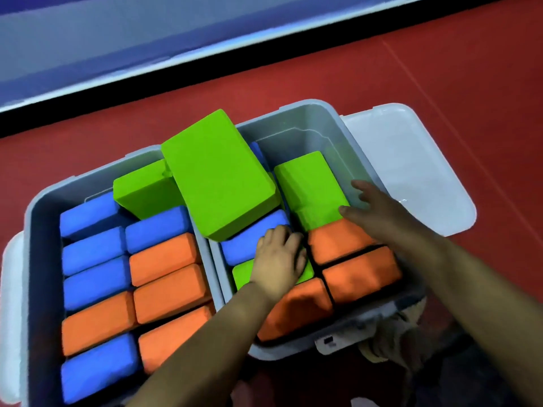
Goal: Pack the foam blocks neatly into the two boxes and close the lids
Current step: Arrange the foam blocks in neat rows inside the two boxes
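Fingers of the left hand (279, 257) curl down over a green block (242, 274) in the right box (364, 168), seemingly seating it (grip unclear). The right hand (370, 207) hovers spread, empty, beside another green block (308, 183). A large green block (217, 174) straddles both boxes.

Two grey boxes (44, 259) (308, 113), side by side, both open. Two pale lids: one (411, 160) beside right box, one (11, 318) at left edge. Blocks visible: six blue (94, 242), eight orange (164, 257), five green (217, 171); more possibly hidden underneath. Two hands (279, 259) (379, 212).
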`<state>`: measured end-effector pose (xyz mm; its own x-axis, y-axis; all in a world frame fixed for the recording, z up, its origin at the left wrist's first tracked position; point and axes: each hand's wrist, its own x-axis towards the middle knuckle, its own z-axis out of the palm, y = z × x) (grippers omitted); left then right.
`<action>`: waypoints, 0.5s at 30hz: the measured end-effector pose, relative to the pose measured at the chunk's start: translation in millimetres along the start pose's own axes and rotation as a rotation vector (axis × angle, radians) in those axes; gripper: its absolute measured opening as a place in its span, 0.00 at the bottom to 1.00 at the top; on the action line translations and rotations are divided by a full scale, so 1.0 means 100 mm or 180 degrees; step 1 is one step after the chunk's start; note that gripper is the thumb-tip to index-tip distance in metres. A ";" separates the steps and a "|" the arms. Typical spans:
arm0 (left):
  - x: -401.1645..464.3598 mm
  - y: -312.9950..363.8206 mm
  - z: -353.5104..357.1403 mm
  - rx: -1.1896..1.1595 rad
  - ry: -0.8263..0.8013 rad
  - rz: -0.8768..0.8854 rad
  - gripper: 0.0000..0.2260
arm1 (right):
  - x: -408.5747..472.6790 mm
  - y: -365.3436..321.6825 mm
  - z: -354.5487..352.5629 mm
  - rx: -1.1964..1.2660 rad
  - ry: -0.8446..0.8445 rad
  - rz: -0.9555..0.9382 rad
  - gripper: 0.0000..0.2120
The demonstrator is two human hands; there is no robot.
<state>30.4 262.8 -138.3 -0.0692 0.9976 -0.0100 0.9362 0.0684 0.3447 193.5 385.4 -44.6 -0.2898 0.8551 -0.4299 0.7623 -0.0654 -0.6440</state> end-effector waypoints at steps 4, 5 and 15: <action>0.03 -0.18 0.23 0.0526 0.0485 0.0504 0.18 | 0.42 0.12 0.16 -0.0373 0.0203 0.0211 0.28; 0.02 -0.21 0.27 0.0531 0.0583 0.0524 0.19 | 0.60 0.11 0.23 -0.0536 0.0117 0.0138 0.28; 0.05 -0.28 0.35 0.0451 0.0628 0.0477 0.22 | 2.15 -0.08 0.80 -0.2049 -0.0326 -0.0532 0.29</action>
<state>15.7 266.8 -181.2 0.0208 0.9755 0.2189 0.9789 -0.0643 0.1937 78.7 528.6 -181.9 -0.4632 0.7719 -0.4355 0.8862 0.4106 -0.2149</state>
